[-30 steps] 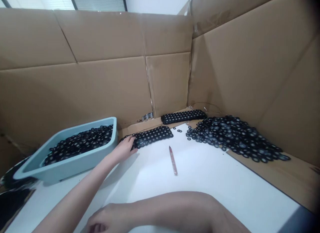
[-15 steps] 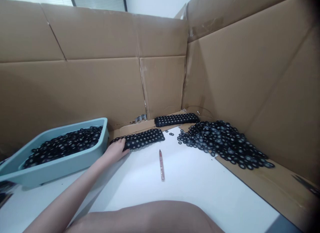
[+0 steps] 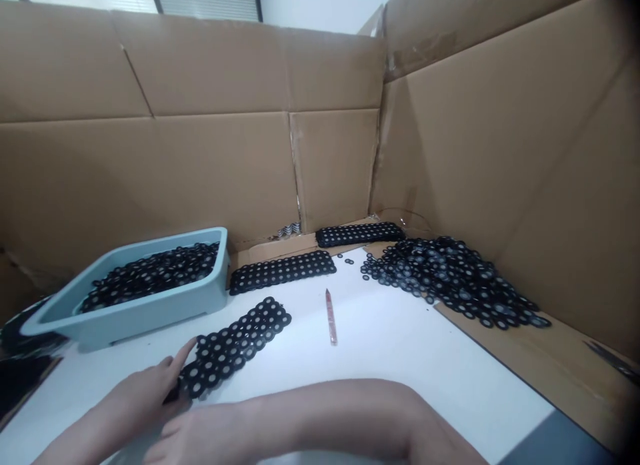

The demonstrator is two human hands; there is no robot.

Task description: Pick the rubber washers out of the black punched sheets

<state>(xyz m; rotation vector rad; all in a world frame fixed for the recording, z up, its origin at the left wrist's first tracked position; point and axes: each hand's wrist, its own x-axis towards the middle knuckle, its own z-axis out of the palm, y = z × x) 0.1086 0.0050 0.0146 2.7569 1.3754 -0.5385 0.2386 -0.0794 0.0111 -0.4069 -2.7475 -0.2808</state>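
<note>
My left hand [image 3: 145, 395] pinches the near end of a black sheet of joined rings [image 3: 235, 345], thumb on top. The sheet lies slanted on the white table [image 3: 400, 365] in front of me. My right forearm crosses the bottom of the view. My right hand [image 3: 193, 435] rests just below the sheet's near end, its fingers partly cut off by the frame edge. A stack of the same black sheets [image 3: 283, 270] lies further back, and another stack [image 3: 357, 233] sits in the corner.
A light blue tray [image 3: 150, 312] full of loose black rings stands at the left. A big pile of loose rings [image 3: 450, 275] spreads at the right. A thin red stick [image 3: 329, 316] lies mid-table. Cardboard walls [image 3: 200, 172] enclose the back and right.
My left hand has drawn back from the far stack toward me, bringing one black ring sheet with it. My right hand has come back into view at the bottom.
</note>
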